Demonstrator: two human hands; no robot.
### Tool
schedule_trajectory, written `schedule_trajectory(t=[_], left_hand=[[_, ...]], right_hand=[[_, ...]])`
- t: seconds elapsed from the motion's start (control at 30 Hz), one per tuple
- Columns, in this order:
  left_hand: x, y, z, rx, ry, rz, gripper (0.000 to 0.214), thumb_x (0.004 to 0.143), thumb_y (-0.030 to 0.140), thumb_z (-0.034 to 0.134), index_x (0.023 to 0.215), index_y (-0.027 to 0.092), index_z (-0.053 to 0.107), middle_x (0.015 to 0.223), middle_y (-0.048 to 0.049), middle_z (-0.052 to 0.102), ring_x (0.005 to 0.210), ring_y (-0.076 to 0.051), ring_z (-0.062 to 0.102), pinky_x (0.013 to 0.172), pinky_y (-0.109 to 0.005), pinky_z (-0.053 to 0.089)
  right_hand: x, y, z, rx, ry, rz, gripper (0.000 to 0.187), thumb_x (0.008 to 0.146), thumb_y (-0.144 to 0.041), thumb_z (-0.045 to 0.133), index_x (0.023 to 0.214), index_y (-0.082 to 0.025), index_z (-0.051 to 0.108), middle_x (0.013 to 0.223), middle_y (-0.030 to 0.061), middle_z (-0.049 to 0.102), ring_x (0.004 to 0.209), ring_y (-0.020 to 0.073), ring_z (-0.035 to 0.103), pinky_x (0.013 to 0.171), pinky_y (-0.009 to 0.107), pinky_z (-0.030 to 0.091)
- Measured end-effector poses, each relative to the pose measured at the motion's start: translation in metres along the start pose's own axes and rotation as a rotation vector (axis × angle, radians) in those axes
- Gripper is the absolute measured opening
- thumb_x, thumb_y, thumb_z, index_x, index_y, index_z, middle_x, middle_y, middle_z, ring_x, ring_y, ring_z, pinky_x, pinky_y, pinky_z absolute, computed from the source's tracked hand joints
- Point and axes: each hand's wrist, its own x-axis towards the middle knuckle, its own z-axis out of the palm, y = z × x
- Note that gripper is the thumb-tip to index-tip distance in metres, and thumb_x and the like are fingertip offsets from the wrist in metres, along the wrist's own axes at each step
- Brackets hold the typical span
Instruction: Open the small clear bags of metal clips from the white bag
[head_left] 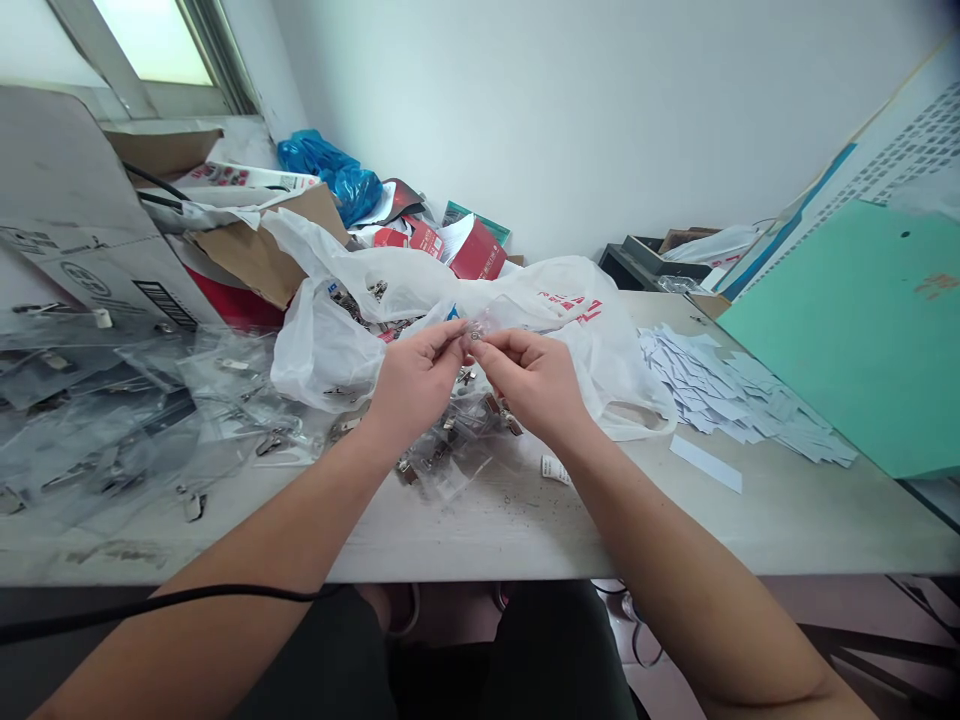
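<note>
My left hand [420, 375] and my right hand [536, 380] meet above the table, fingertips pinched together. Between them they grip a small badge clip [474, 336], a shiny metal bit with clear plastic; the fingers partly hide it. Just beneath the hands lies a loose heap of metal clips and clear plastic pieces [457, 450]. Behind the hands, a white plastic bag [330, 345] lies open with many more metal clips [379, 290] inside.
Clear plastic sleeves with metal clips [112, 430] cover the left of the table [495, 540]. White paper slips [705, 385] lie at right beside a leaning green board [847, 340]. Cardboard boxes [90, 220] and a blue bag [330, 175] stand at back left. A black cable [187, 597] crosses my left forearm.
</note>
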Motion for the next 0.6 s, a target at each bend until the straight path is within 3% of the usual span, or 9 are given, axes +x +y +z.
schedule_trajectory(t=[0.2, 0.43, 0.6], left_hand=[[0.0002, -0.0018, -0.0013, 0.058, -0.009, 0.030, 0.027, 0.104, 0.038, 0.077, 0.126, 0.026, 0.089, 0.113, -0.0056, 0.087, 0.110, -0.026, 0.081, 0.109, -0.044, 0.065], [0.0008, -0.0030, -0.0007, 0.116, -0.011, 0.060, 0.029, 0.102, 0.032, 0.073, 0.125, 0.025, 0.089, 0.118, -0.0053, 0.088, 0.105, -0.024, 0.082, 0.092, -0.037, 0.070], [0.0007, -0.0031, 0.0000, 0.113, -0.012, 0.073, 0.029, 0.103, 0.033, 0.073, 0.125, 0.024, 0.089, 0.116, -0.0055, 0.089, 0.100, -0.023, 0.083, 0.089, -0.036, 0.071]], right_hand=[[-0.0003, -0.0004, 0.0002, -0.027, 0.012, -0.006, 0.030, 0.094, -0.048, 0.077, 0.081, -0.021, 0.077, 0.060, -0.0034, 0.056, 0.055, 0.0108, 0.043, 0.053, 0.029, 0.035], [-0.0025, -0.0020, -0.0010, -0.082, 0.007, -0.053, 0.026, 0.095, -0.043, 0.074, 0.083, -0.021, 0.078, 0.060, -0.0039, 0.054, 0.057, 0.0110, 0.042, 0.058, 0.030, 0.037], [-0.0016, -0.0032, -0.0005, -0.081, 0.018, -0.026, 0.027, 0.094, -0.044, 0.076, 0.080, -0.021, 0.077, 0.059, -0.0039, 0.053, 0.057, 0.0113, 0.043, 0.058, 0.030, 0.038]])
